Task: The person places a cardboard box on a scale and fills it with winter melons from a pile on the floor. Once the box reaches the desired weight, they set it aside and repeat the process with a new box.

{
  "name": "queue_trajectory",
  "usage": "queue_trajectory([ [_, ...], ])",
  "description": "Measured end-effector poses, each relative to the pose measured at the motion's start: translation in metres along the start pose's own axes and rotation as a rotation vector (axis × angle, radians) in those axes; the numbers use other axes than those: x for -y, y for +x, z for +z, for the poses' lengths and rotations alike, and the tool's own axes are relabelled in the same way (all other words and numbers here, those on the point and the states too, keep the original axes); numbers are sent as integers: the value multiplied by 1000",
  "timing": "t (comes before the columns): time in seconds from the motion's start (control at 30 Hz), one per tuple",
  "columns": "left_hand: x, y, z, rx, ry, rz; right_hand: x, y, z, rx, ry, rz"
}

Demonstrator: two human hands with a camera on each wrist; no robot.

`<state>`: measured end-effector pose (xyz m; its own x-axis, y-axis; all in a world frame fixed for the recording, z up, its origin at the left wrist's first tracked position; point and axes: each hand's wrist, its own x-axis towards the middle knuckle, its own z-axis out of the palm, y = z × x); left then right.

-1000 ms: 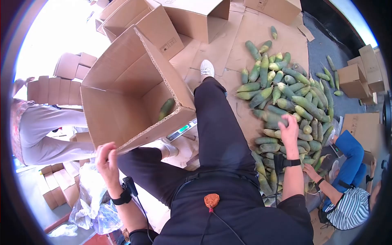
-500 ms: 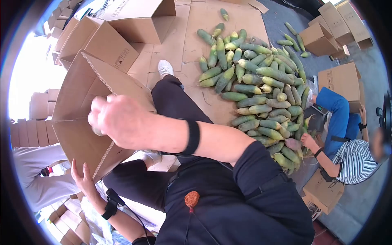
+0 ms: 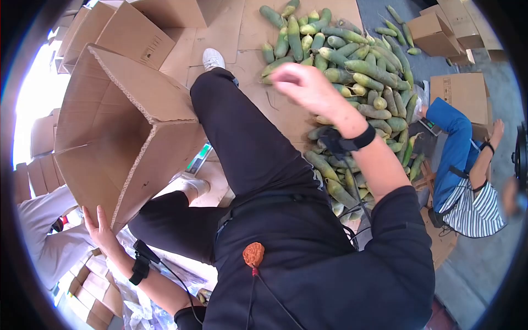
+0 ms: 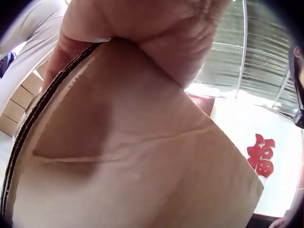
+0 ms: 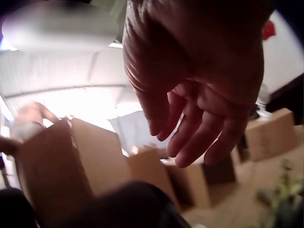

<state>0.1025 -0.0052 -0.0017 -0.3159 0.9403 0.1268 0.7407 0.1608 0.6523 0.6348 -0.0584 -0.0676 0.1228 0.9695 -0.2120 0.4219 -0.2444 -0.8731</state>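
Observation:
A big cardboard box (image 3: 157, 146) stands tilted beside my legs, its opening turned toward the left and its floor mostly hidden. My left hand (image 3: 104, 236) holds the rim at the lower corner. In the left wrist view, the cardboard wall (image 4: 128, 137) runs up into the crook between thumb and fingers. My right hand (image 3: 311, 93) hangs in the air over the near-left side of a heap of green radishes (image 3: 379, 71). Its fingers (image 5: 190, 137) are loosely bent, with nothing in them in the right wrist view.
A scale with a green display (image 3: 198, 158) sits by the box. More boxes (image 3: 135, 38) stand at the back left, others (image 3: 459, 102) at the right. Another person (image 3: 467, 203) in a striped shirt sits right of the heap. Someone in light trousers (image 3: 47, 231) is at the left.
My right hand went from the radish heap across to the box opening, then back to over the heap. The left hand stayed at the box rim. The head view has turned to the right.

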Motion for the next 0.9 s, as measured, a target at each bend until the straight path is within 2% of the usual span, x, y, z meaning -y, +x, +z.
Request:
queue_trajectory([
  [0.03, 1, 1, 0, 3, -31, 3, -50, -10, -8, -61, -32, 1],
  [0.1, 11, 7, -3, 20, -13, 5, -149, -50, -14, -136, -151, 161],
  [0.13, 17, 9, -4, 12, -55, -10, -184, -78, -14, -113, -243, 263],
  [0.17, 20, 10, -4, 6, -96, -25, -219, -104, -11, -8, -361, 427],
  [0.2, 22, 10, -4, 13, -91, -24, -254, -136, -1, -56, -386, 493],
  [0.23, 23, 10, -4, 10, -121, -37, -265, -162, 8, -28, -479, 643],
  [0.27, 22, 10, -4, 7, -150, -51, -279, -186, 13, 163, -609, 637],
  [0.3, 21, 9, -3, 13, -144, -51, -320, -218, 28, 146, -629, 619],
  [0.33, 20, 8, -4, 18, -158, -62, -290, -232, 26, 225, -595, 759],
  [0.37, 18, 8, -4, 21, -171, -72, -297, -250, 38, 188, -505, 955],
  [0.43, 16, 8, -5, 24, -130, -71, -296, -270, 54, 278, -474, 1148],
  [0.5, 17, 10, -8, 24, -90, -69, -334, -296, 76, 435, -497, 1214],
  [0.53, 20, 12, -8, 33, -101, -66, -329, -298, 80, 441, -495, 1211],
  [0.6, 21, 12, -8, 36, -114, -62, -313, -293, 90, 565, -577, 1326],
  [0.7, 13, 8, -4, 11, -94, -118, -297, -282, 97, 575, -602, 1404],
  [0.8, 4, 4, -4, 26, -41, -101, -313, -294, 103, 556, -709, 1276],
  [0.9, 6, 3, -5, 46, -36, -72, -315, -294, 112, 553, -792, 1272],
])
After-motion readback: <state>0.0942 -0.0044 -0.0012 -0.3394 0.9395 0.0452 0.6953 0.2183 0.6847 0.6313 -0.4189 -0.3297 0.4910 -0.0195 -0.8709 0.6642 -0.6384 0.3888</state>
